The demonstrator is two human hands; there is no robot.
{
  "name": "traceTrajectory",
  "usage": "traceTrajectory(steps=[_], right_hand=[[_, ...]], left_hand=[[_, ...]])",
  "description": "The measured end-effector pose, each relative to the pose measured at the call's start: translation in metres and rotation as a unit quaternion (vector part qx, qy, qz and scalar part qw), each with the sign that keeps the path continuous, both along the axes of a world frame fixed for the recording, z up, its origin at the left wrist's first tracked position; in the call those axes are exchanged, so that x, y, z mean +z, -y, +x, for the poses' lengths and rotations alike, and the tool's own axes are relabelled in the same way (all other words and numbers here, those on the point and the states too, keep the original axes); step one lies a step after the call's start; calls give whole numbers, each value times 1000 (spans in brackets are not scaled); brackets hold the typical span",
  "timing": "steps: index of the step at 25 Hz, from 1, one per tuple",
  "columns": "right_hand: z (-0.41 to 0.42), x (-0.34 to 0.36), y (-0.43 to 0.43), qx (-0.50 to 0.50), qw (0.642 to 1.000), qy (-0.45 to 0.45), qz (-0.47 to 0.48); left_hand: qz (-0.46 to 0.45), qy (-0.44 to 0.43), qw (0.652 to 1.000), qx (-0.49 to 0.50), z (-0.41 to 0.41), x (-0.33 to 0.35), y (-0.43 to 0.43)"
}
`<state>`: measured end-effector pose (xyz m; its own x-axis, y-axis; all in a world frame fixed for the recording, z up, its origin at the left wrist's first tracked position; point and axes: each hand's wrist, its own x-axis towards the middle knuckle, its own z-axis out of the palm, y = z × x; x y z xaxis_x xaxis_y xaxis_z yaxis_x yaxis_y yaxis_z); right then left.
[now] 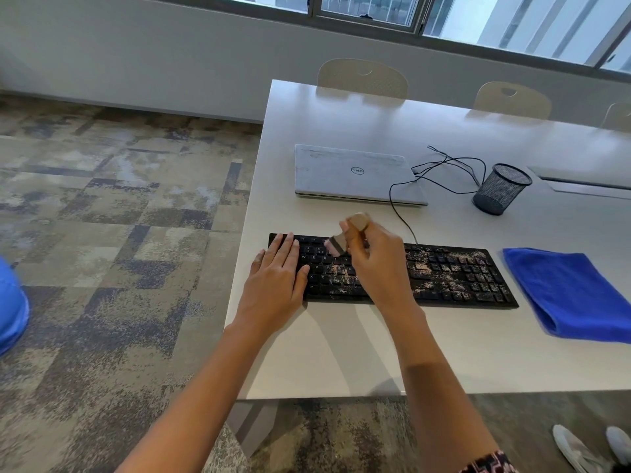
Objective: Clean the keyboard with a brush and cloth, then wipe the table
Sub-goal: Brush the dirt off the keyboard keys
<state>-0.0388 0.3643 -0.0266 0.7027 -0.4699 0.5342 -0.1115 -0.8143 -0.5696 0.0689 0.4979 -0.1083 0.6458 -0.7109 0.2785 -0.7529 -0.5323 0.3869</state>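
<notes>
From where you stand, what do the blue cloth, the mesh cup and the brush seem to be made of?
Blue cloth: likely microfibre, matte and fuzzy, folded in soft thick layers.
Mesh cup: probably metal wire mesh, dark with a dull sheen; the table shows through its fine grid.
Brush: handle looks like pale bare wood, though motion blur leaves it open; bristles light, material unclear.

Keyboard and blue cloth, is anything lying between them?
No, just a bare strip of table between the keyboard and the blue cloth, in the head view.

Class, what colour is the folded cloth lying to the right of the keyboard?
Bright blue. The cloth shows clearly in the head view.
</notes>
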Motion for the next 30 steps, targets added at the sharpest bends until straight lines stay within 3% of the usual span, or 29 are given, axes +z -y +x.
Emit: traceTrajectory(steps=[5,12,23,26,30], right_hand=[[-16,1,4,-5,999,-42,29],[-9,8,8,-17,997,18,77],[-22,28,22,-62,995,-65,48],[-25,35,26,-31,986,-155,46],[-17,36,19,64,981,-159,90]], left_hand=[[-2,1,1000,0,1,0,1],[1,-6,1000,-2,0,0,0],[3,-4,1000,-2,1,-1,0],[2,-4,1000,-3,1,-1,1],[1,-3,1000,-1,1,-1,1]])
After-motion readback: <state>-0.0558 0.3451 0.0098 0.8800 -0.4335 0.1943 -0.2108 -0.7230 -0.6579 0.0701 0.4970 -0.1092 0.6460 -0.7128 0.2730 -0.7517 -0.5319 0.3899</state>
